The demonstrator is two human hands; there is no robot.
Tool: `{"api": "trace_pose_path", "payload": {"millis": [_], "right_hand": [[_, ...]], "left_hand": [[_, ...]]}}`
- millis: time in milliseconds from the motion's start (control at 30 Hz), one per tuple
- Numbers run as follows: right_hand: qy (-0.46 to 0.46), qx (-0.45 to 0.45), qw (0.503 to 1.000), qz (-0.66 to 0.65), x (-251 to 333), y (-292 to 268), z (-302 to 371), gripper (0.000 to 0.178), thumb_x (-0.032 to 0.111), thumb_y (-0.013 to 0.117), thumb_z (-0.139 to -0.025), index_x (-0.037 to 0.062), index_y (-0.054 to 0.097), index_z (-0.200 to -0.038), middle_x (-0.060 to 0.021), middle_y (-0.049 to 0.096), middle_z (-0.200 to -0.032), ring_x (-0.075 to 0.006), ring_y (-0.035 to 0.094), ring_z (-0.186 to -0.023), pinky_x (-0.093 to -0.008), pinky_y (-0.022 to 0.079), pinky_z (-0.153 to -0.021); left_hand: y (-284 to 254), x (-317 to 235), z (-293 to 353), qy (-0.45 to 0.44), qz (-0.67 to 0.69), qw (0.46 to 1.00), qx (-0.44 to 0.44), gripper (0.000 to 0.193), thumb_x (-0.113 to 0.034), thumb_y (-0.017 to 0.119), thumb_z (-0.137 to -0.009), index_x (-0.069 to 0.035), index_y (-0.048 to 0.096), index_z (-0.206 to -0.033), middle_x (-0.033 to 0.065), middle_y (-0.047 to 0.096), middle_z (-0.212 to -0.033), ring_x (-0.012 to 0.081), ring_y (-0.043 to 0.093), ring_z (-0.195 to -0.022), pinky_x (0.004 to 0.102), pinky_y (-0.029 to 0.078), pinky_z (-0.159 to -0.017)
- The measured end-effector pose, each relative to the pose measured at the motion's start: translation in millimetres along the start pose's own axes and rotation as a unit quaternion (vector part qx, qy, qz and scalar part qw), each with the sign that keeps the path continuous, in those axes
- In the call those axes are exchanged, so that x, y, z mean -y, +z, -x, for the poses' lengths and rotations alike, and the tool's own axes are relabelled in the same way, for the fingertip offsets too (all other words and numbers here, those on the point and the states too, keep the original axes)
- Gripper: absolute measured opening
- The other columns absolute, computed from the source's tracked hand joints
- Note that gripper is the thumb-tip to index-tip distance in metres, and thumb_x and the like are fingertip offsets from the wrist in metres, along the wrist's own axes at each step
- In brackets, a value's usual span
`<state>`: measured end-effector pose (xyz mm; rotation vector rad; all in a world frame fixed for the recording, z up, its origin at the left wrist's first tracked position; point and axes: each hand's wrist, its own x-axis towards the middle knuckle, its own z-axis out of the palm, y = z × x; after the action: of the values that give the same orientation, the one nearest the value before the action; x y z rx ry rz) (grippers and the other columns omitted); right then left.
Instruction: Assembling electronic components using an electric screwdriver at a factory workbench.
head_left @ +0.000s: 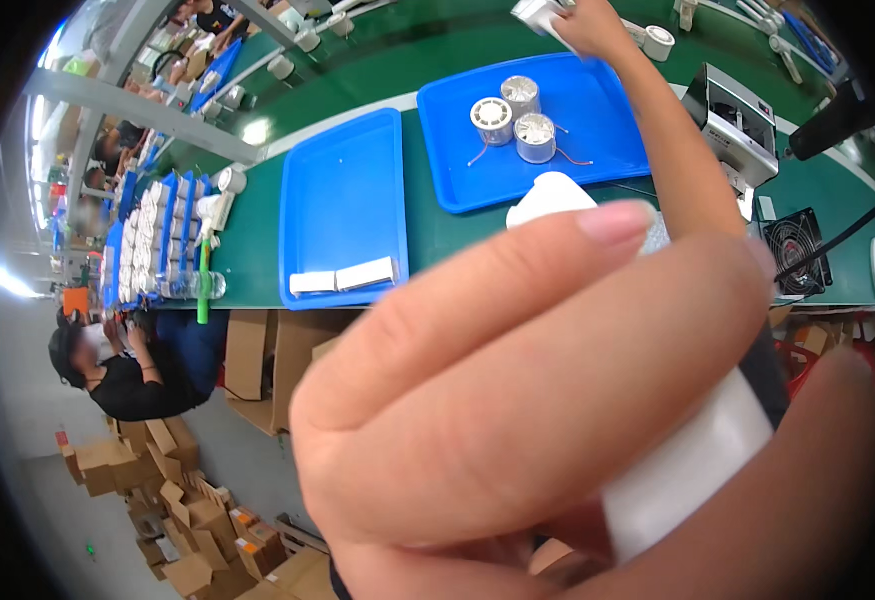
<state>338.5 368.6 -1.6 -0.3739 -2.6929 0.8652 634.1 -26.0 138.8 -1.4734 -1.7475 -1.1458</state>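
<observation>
My left hand (538, 400) sits right up against the camera, its fingers (518, 290) curled tight around a smooth white cylinder (693, 465) — hard, matte, plastic by the look of it, with a rounded end poking out above my fingertip. My right hand (583, 25) is stretched far out over the green surface (438, 225), closed on a small pale boxy part (538, 14) at the far edge. Between them lies a glossy blue tray (598, 110) holding three round metal-and-white coils (513, 118) with thin wires trailing; I judge those finished, with the piece in my grip not yet set down. A second blue tray (343, 190) holds only two flat white slips (343, 278) — mostly bare.
</observation>
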Motion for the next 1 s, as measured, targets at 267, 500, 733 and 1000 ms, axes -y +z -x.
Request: {"api": "trace_pose_path", "payload": {"millis": [267, 500, 733, 1000], "right_hand": [[-0.252, 0.021, 0.889, -0.382, 63.6, 5.6, 134.7, 0.037, 0.01, 0.069, -0.09, 0.0026, 0.061, -0.125, -0.0089, 0.066, -0.122, -0.0165, 0.065, -0.104, -0.0312, 0.053, -0.088], [-0.263, 0.131, 0.859, -0.419, 12.4, 17.1, 325.2, 0.074, 0.007, 0.074, -0.079, 0.0013, 0.04, -0.145, -0.0148, 0.057, -0.13, -0.0245, 0.056, -0.122, -0.0398, 0.043, -0.103], [0.036, 0.109, 0.795, -0.596, -33.1, -2.2, 352.0, 0.069, 0.005, 0.062, -0.094, 0.0081, 0.027, -0.153, -0.0036, 0.057, -0.103, -0.0066, 0.053, -0.071, -0.0199, 0.044, -0.06], [0.028, -0.057, 0.872, -0.486, -51.2, -16.6, 358.6, 0.058, -0.006, 0.067, -0.085, 0.005, 0.047, -0.138, -0.0106, 0.055, -0.122, -0.0156, 0.062, -0.098, -0.0244, 0.054, -0.071]], "left_hand": [[86.9, 37.3, -20.8, 0.007, -0.057, 0.998, 0.005, 0.055, -0.023, 0.083, -0.073, -0.002, 0.063, -0.12, 0.0123, 0.067, -0.113, 0.0335, 0.066, -0.11, 0.0456, 0.048, -0.097], [159.6, 107.8, 40.2, -0.125, 0.046, 0.988, 0.073, 0.048, -0.018, 0.074, -0.076, -0.009, 0.065, -0.122, 0.0101, 0.064, -0.118, 0.0345, 0.06, -0.119, 0.0494, 0.045, -0.099], [163.4, 175.4, 32.1, -0.273, 0.121, 0.944, 0.138, 0.04, -0.023, 0.071, -0.086, -0.006, 0.063, -0.121, 0.0163, 0.064, -0.121, 0.0355, 0.059, -0.115, 0.0402, 0.047, -0.098], [142.5, 340.9, 63.0, -0.38, 0.017, 0.892, 0.243, 0.07, -0.028, 0.086, -0.07, -0.006, 0.057, -0.13, 0.0141, 0.065, -0.122, 0.0261, 0.064, -0.112, 0.0365, 0.051, -0.095]]}}
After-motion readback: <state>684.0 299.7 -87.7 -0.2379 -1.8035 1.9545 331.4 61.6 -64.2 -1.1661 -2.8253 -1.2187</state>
